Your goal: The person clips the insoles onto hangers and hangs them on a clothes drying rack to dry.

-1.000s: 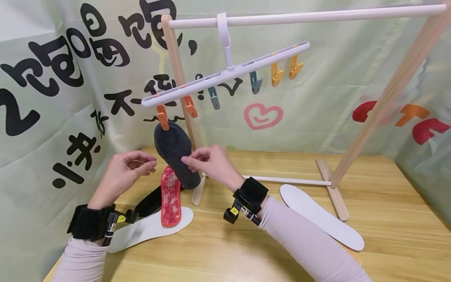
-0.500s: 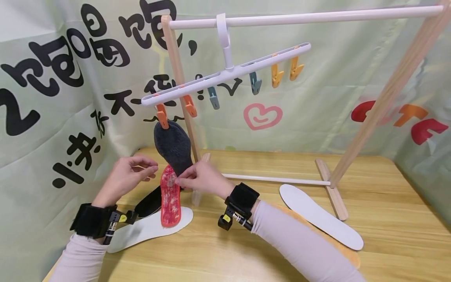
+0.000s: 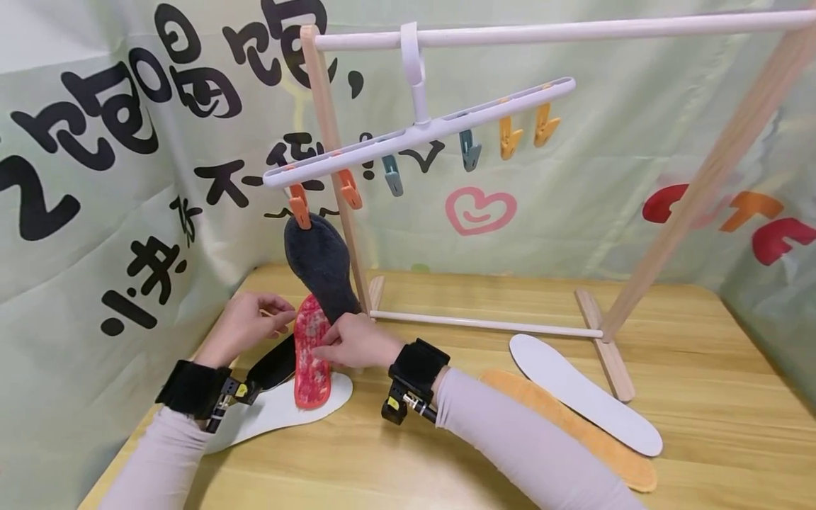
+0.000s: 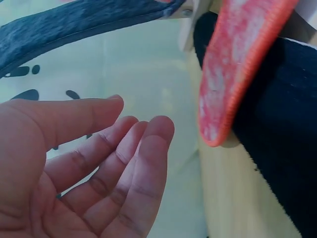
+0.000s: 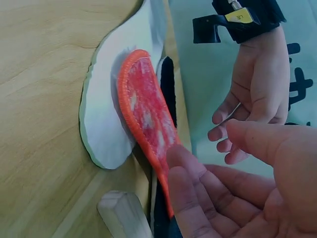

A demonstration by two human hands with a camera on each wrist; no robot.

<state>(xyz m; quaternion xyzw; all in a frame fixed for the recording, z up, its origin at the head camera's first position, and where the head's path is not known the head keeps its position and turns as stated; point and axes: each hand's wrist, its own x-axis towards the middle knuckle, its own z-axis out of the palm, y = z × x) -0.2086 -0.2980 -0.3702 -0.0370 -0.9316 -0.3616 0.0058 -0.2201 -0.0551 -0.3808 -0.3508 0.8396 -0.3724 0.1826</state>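
A dark grey insole (image 3: 319, 258) hangs by its upper end from the leftmost orange clip (image 3: 299, 207) of a white hanger (image 3: 421, 132). Below it, a red insole (image 3: 312, 386) with an orange edge lies across a white insole (image 3: 268, 418) and a black insole (image 3: 274, 363). My right hand (image 3: 357, 340) is beside the red insole, and its fingertips overlap it in the right wrist view; thumb and fingers are apart. To the left of the red insole, my left hand (image 3: 258, 322) hovers with loosely bent fingers and nothing between them.
The hanger hooks over the top bar (image 3: 574, 30) of a wooden rack, with orange, blue and yellow clips along it. At right, a white insole (image 3: 586, 393) partly covers an orange insole (image 3: 548, 405). A rack foot (image 3: 605, 347) stands behind them. Printed cloth surrounds the table.
My right hand has moved from the hanging grey insole's lower end down and left to the red insole. The left hand has lowered slightly. The orange insole has come into fuller view.
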